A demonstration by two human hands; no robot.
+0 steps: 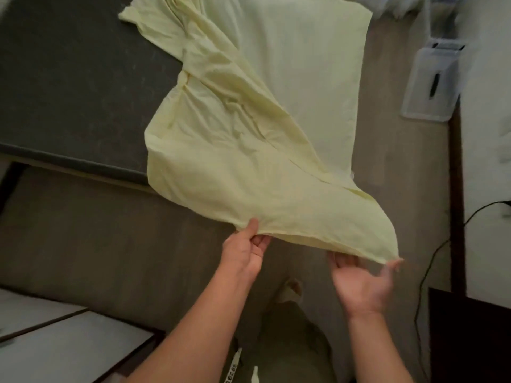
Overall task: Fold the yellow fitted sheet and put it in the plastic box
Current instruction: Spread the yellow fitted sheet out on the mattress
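Head: yellow sheet (235,161) over dark grey surface (69,78), beige floor (401,161); plastic box (431,87) beyond.

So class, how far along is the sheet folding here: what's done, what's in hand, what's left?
Done: the sheet looks partly doubled over, but rumpled. In hand: left hand pinches its near edge; right hand, blurred, spreads open under the corner. Left: finish folding and put it in the box, which stands apart.

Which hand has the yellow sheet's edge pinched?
The left hand pinches the yellow fitted sheet at its near edge, thumb on top. The right hand, blurred, lies palm up with fingers spread beneath the corner.
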